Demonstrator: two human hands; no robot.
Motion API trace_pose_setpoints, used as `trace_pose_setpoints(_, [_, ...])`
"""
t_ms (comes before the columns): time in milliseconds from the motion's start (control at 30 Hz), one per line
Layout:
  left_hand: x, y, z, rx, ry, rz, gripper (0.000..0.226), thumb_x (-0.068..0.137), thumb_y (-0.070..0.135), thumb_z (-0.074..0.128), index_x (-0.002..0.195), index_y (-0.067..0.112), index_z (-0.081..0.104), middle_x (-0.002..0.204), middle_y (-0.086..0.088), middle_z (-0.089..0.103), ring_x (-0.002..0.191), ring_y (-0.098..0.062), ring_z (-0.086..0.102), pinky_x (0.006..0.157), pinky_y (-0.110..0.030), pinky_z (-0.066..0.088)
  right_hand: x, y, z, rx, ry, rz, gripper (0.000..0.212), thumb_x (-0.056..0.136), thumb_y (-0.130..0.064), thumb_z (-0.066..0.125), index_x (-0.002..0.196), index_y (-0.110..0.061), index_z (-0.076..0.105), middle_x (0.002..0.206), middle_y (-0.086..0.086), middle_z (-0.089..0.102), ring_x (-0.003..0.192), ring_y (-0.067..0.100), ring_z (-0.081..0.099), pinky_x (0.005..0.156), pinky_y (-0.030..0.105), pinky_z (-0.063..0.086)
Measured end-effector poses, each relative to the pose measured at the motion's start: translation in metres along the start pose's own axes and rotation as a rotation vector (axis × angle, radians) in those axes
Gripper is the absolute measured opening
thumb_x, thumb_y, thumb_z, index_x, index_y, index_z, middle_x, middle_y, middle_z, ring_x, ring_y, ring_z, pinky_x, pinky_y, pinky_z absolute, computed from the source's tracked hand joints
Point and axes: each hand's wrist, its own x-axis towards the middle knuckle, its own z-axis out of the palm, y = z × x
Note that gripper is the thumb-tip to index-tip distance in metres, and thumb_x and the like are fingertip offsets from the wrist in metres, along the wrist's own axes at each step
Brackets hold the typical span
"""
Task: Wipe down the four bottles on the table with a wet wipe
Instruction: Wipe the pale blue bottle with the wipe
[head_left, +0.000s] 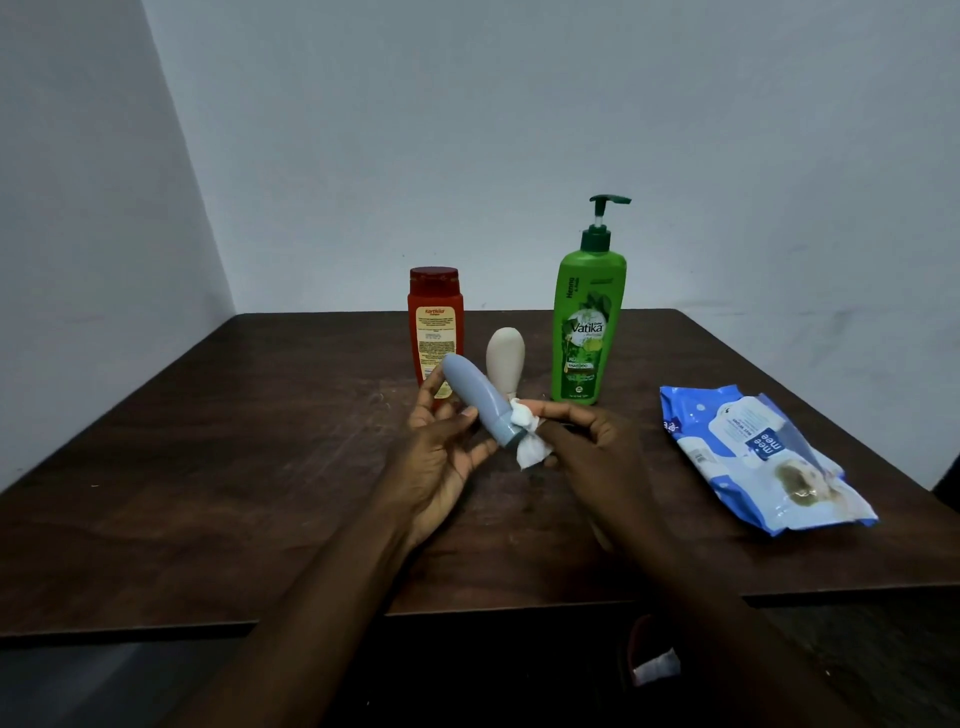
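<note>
Pale blue-grey walls (467, 130) meet in a corner behind a dark wooden table (260, 467). Three bottles stand toward its far side: a red bottle (435, 322), a small cream bottle (505, 358) and a tall green pump bottle (589, 322). A blue pack of wipes (763, 457) lies flat, well apart to the right.

The fourth, a blue-grey bottle (475, 400), is lifted off the table in front of the red one. The person's left hand (441, 447) grips it from below and behind, fingers curled round its middle and thumb across the front. Its long axis is tilted: the rounded end points up and to the left, the narrow cap end down and to the right.

The right hand (587, 441) pinches a bunched white wet wipe (527, 439) between thumb and fingers and presses it against that cap end. So the wipe sits at the lowest point of the bottle, and the whole body lies up and leftward from the right fingers, along the axis toward the left hand. The next stroke probably has to run that way, and the left grip covers part of the path, so it may need shifting or turning. The three standing bottles are not being touched.
</note>
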Motion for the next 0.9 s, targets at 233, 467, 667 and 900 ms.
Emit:
trace_pose_setpoints(233, [0.001,-0.005,-0.002,0.139,0.005,-0.068,0.051,0.098,-0.011,0.038,0.141,0.016,0.048,0.135,-0.007,0.063,0.110,-0.026,0.068,0.086,-0.042,0.059,-0.004,0.007,0.002,-0.236,0.026,-0.134,0.031,0.087,-0.001,0.067,0.100,-0.025,0.081,0.102,-0.011,0.077,0.097,0.000,0.070,0.088,0.021,0.054])
trace_pose_setpoints(467, [0.001,-0.004,-0.002,0.165,0.037,-0.086,0.041,0.096,0.003,0.055,0.137,0.009,0.055,0.125,-0.014,0.068,0.100,-0.021,0.072,0.082,-0.039,0.062,-0.011,0.007,0.005,-0.301,-0.008,-0.269,0.024,0.084,-0.002,0.074,0.097,-0.021,0.080,0.102,-0.013,0.073,0.098,-0.010,0.064,0.075,0.000,0.044])
trace_pose_setpoints(667, [0.001,-0.007,-0.002,0.171,0.020,-0.089,0.029,0.102,0.005,0.047,0.127,0.012,0.061,0.125,-0.016,0.069,0.106,-0.024,0.071,0.084,-0.039,0.062,-0.007,0.009,0.005,-0.291,0.027,-0.246,0.019,0.087,-0.013,0.077,0.099,-0.028,0.079,0.098,-0.018,0.073,0.095,-0.007,0.066,0.072,0.003,0.046])
trace_pose_setpoints(900, [0.002,-0.011,-0.008,0.343,-0.032,-0.108,0.035,0.104,0.010,0.044,0.135,0.017,0.057,0.130,-0.008,0.068,0.121,-0.024,0.063,0.097,-0.042,0.055,0.021,0.004,0.006,-0.449,0.064,-0.411,0.017,0.086,-0.016,0.078,0.103,-0.017,0.079,0.098,-0.013,0.069,0.093,-0.005,0.065,0.076,0.008,0.049])
